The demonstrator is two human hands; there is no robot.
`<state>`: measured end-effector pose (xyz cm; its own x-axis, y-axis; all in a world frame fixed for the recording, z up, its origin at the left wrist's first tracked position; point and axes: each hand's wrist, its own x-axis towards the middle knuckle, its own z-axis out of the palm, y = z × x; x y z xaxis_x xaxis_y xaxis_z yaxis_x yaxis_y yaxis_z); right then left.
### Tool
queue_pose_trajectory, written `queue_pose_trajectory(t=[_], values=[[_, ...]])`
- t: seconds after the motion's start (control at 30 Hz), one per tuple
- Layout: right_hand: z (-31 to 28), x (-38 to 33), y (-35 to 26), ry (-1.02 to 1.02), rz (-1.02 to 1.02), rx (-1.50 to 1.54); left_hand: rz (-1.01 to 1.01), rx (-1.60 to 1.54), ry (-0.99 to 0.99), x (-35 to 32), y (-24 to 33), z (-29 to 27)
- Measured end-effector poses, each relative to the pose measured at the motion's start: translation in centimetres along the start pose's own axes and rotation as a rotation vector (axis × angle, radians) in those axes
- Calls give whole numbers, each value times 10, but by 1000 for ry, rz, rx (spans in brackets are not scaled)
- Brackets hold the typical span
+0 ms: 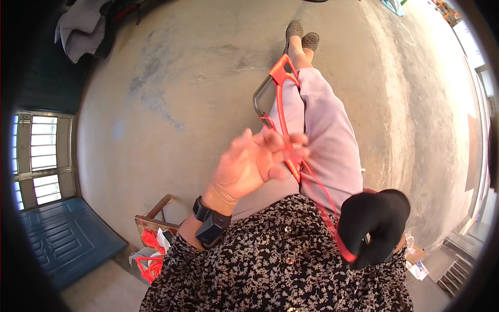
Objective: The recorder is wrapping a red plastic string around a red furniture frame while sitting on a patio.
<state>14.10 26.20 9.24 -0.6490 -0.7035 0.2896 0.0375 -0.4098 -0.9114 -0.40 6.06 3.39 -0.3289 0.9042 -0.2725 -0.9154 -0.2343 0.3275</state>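
Note:
My left hand (257, 160), bare and slightly blurred, hovers over my lap with its fingers apart and curled. It is close to a red frame (281, 106) with a bent dark grey bar (256, 99) on its left side; the frame lies along my legs. Behind the fingers I cannot make out whether they touch the frame. In a black glove, my right hand (373, 226) is closed at the lower right. From it a thin red cord (323, 188) runs up toward the frame, and its end by the glove is smeared by motion.
At my left stands a wooden stool (150, 221) with more red pieces (152, 268) beside it. Further left are a blue door (73, 236) and a barred window (44, 143). A grey covered object (83, 31) is at the far left. Concrete floor (171, 88) surrounds my outstretched legs.

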Motion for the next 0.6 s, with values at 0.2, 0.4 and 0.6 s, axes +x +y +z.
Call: queue_pose_trajectory(t=[0.2, 0.4, 0.6], values=[[2, 1, 32, 816, 602, -221, -109, -324, 67, -18, 6, -48], [-39, 37, 81, 1159, 628, -665, -216, -211, 234, -56, -5, -74], [-56, 60, 96, 947, 578, -913, -202, 53, 268, -73, -2, -79]])
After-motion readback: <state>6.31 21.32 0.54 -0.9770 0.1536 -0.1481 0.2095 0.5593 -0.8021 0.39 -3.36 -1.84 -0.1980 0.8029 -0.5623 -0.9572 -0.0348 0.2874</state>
